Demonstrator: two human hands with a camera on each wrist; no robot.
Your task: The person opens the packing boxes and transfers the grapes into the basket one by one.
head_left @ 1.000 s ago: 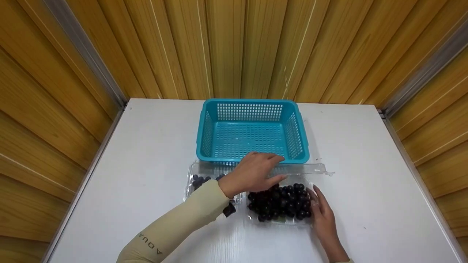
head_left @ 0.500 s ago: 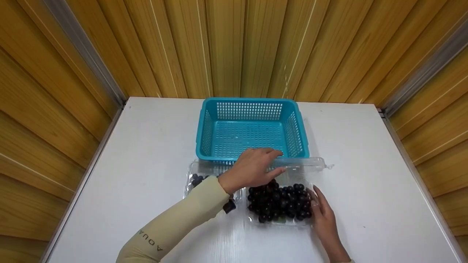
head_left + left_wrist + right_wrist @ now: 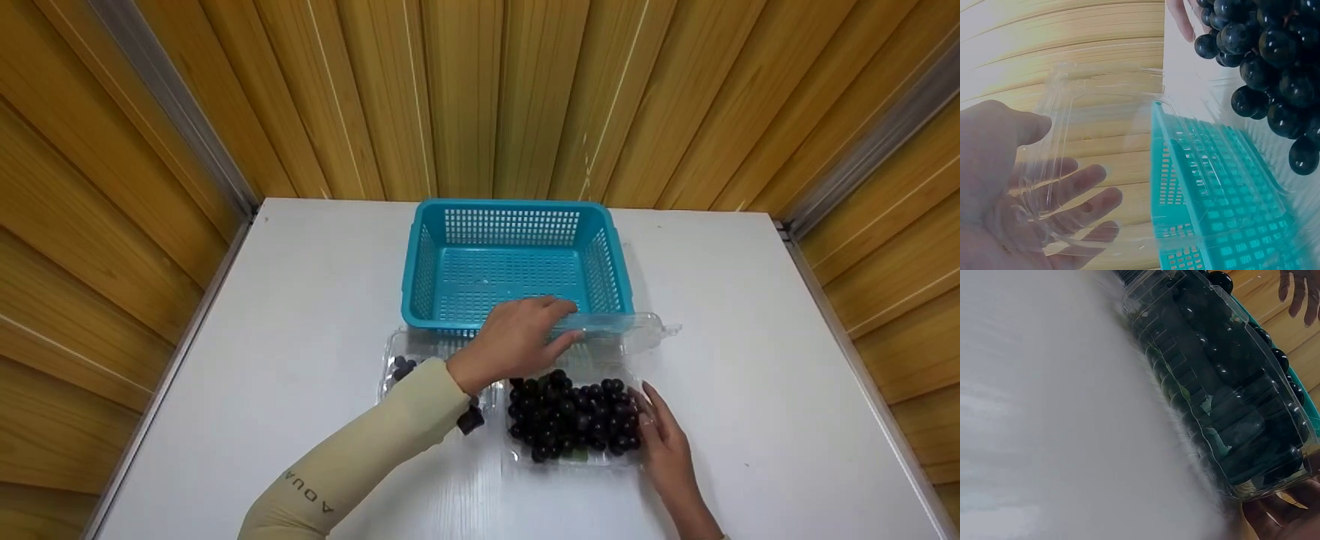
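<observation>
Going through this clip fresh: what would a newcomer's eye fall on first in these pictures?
Probably the bright teal basket, at the back middle of the white table. Next come the glossy dark grapes heaped in a clear box just in front of it. Then the left hand at the raised clear lid and the right hand at the box's right end.

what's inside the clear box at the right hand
Dark grapes lie heaped in the clear box, with something green at its near side; what lies deeper down is covered by them.
</observation>
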